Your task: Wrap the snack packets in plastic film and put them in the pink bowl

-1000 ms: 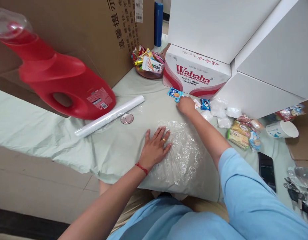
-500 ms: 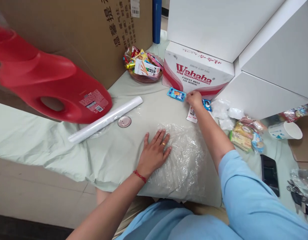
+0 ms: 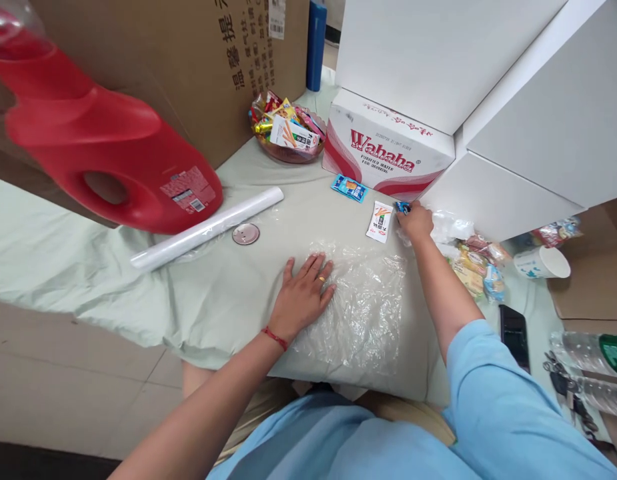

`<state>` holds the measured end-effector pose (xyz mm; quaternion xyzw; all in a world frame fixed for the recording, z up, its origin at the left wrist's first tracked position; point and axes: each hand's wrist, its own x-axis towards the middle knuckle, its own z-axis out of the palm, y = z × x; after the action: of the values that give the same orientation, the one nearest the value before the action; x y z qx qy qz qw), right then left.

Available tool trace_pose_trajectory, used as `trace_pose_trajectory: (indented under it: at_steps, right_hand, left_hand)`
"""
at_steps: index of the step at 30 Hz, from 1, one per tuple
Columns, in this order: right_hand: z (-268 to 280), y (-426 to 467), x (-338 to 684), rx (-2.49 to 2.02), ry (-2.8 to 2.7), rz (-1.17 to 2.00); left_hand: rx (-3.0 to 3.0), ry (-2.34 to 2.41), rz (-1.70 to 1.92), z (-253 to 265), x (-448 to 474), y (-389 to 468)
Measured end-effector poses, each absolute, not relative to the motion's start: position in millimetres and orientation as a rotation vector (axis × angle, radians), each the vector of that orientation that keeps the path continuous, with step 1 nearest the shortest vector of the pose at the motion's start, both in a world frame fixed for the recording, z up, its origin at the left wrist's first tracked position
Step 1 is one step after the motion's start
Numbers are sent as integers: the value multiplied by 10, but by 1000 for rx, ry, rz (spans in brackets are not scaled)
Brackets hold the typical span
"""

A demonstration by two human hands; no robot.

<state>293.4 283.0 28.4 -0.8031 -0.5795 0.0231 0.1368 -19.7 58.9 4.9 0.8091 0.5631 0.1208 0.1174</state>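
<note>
My left hand (image 3: 302, 293) lies flat with its fingers spread, resting on the left edge of a crinkled sheet of clear plastic film (image 3: 365, 320). Over by the carton, my right hand (image 3: 417, 221) has its fingertips closed on a small blue snack packet (image 3: 402, 207), mostly covered by the fingers. Just left of that hand, a white snack packet (image 3: 379, 222) with a picture of sticks lies on the cloth. Farther left is a light blue snack packet (image 3: 349, 188), close to the front of the Wahaha carton (image 3: 383, 150).
A roll of film (image 3: 208, 229) and a round disc (image 3: 245, 233) lie left, beside a big red jug (image 3: 118, 153). Behind stands a bowl of snacks (image 3: 288, 155). Wrapped snacks (image 3: 471, 270), a paper cup (image 3: 542, 262), a phone (image 3: 514, 337) and plastic bottles (image 3: 583, 353) are at right.
My right hand has moved right, from beside the light blue packet to the other blue packet, uncovering the white packet. My left hand stays flat on the film. The view has shifted slightly.
</note>
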Motion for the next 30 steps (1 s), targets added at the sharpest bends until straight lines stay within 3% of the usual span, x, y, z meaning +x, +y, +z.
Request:
trace_pose_trajectory:
  at_steps: [6,16,22,27,30]
  right_hand:
    - [444,2697,2775,-2157,-1608,341]
    - [434,2543,2093,-2527,-1889,292]
    - [605,2510,2059,-2513,-2032,268]
    - [911,2051,2222,-2118,-2301,45]
    - [1049,1632,2262,-1573,-2594,183]
  left_hand:
    - [2404,1668,384,18,-194,586]
    - [2403,1694,413,36,-171,588]
    - [2380,1702,444,16,-169,589]
    - [2368,1697,509,-37,-153,587]
    - [2355,1698,533,-52,-152,584]
